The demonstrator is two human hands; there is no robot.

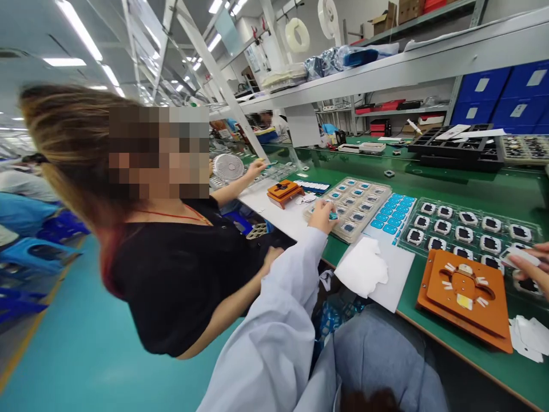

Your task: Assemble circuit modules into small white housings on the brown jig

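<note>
My left hand, in a white coat sleeve, reaches out over a clear tray of small blue-topped parts. Its fingers are pinched on a small blue part at the tray's near edge. My right hand shows only partly at the right edge, its fingers closed on a small white piece above a clear tray of black square parts. An orange jig with white tabs lies on the green bench just below that hand.
A co-worker in a black top sits close on my left, one hand reaching toward a small white fan. A second orange jig lies beside them. A blue label sheet, white paper, black trays and shelves surround the bench.
</note>
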